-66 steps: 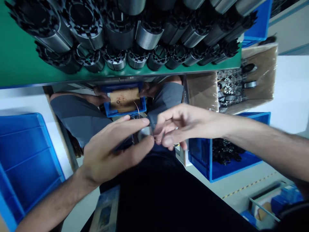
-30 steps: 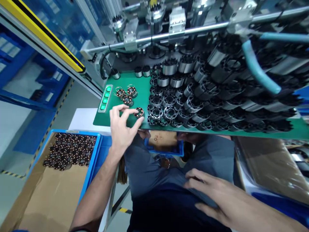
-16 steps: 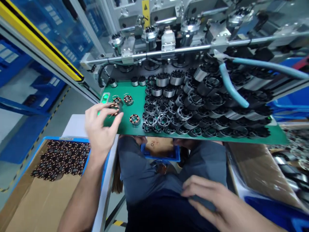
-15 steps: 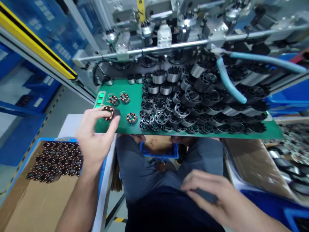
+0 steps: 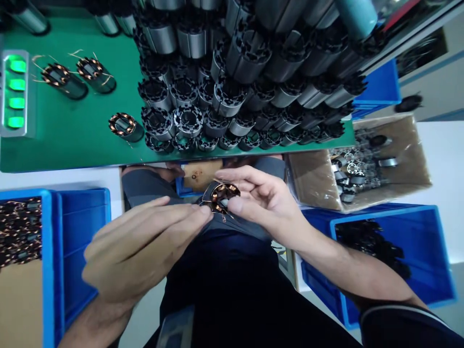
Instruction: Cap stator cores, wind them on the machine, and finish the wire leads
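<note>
Over my lap, my right hand [image 5: 266, 205] grips a copper-wound motor stator [image 5: 217, 192] between thumb and fingers, its wound end facing up toward me. My left hand [image 5: 145, 241] has its fingers pressed together, with the fingertips closed at the stator's near left edge. Thin copper wire ends stick out from the part. A small pale piece shows inside the stator by my right thumb; its kind I cannot make out. On the green mat [image 5: 90, 145] stand one wound stator [image 5: 125, 126] and two more with long loose wires, a left one [image 5: 65, 81] and a right one [image 5: 96, 76].
Rows of bare stator cores [image 5: 188, 121] fill the mat's middle and right. A green-lit panel [image 5: 15, 94] sits at left. A blue bin [image 5: 52, 270] at left holds wound stators. At right are a cardboard box [image 5: 315, 186] of metal parts and a blue bin [image 5: 431, 261] with dark parts.
My left hand has brought a stator from above the mat down to my lap. My right hand has moved up to grip it. The view has shifted closer and downward.
</note>
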A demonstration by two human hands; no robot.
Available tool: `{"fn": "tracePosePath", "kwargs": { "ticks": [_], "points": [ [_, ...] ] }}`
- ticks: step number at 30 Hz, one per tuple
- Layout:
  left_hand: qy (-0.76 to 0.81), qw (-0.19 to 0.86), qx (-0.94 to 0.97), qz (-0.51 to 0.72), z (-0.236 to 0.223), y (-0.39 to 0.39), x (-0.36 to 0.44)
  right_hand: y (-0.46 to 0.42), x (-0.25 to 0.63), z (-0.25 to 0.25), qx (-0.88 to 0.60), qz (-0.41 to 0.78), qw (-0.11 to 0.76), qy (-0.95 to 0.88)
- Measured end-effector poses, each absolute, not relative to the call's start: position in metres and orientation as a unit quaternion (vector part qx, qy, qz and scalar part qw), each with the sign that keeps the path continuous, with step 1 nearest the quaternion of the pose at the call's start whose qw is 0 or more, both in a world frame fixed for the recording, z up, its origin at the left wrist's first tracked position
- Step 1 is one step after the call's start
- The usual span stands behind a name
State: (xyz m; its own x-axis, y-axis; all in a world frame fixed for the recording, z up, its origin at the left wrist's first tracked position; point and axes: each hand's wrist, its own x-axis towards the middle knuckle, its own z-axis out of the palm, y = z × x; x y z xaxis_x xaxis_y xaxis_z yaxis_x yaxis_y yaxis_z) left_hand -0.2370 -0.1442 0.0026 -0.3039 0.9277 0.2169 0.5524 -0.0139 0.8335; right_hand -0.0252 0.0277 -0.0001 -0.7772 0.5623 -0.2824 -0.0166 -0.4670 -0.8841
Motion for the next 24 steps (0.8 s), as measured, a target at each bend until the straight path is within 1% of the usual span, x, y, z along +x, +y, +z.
{"fn": "tracePosePath", "kwargs": {
  "ticks": [3, 5, 9, 11, 13, 16, 19, 21, 24],
  "points": [
    [0.639, 0.1, 0.644, 0.409, 0.0, -0.13, -0.231, 0.027, -0.027, -0.006, -0.263, 0.84, 0.196, -0.432],
    [0.632, 0.088, 0.663, 0.391, -0.01, -0.121, -0.229, 0.026, -0.028, -0.01, -0.265, 0.85, 0.208, -0.405],
    [0.67, 0.215, 0.593, 0.393, -0.053, -0.12, -0.236, 0.027, -0.024, -0.01, -0.277, 0.844, 0.23, -0.398],
    [0.699, 0.255, 0.528, 0.409, -0.067, -0.124, -0.241, 0.026, -0.022, -0.007, -0.291, 0.825, 0.234, -0.425],
    [0.705, 0.24, 0.476, 0.468, -0.065, -0.125, -0.242, 0.024, -0.022, -0.005, -0.303, 0.803, 0.233, -0.457],
    [0.649, 0.194, 0.471, 0.565, -0.041, -0.117, -0.234, 0.018, -0.029, -0.004, -0.3, 0.782, 0.244, -0.49],
    [0.618, 0.19, 0.466, 0.603, -0.023, -0.105, -0.218, 0.015, -0.034, -0.005, -0.292, 0.774, 0.25, -0.504],
    [0.61, 0.224, 0.443, 0.618, -0.027, -0.103, -0.209, 0.016, -0.032, -0.007, -0.294, 0.771, 0.241, -0.511],
    [0.591, 0.347, 0.383, 0.62, -0.048, -0.108, -0.202, 0.018, -0.023, -0.011, -0.286, 0.776, 0.217, -0.519]
  ]
}}
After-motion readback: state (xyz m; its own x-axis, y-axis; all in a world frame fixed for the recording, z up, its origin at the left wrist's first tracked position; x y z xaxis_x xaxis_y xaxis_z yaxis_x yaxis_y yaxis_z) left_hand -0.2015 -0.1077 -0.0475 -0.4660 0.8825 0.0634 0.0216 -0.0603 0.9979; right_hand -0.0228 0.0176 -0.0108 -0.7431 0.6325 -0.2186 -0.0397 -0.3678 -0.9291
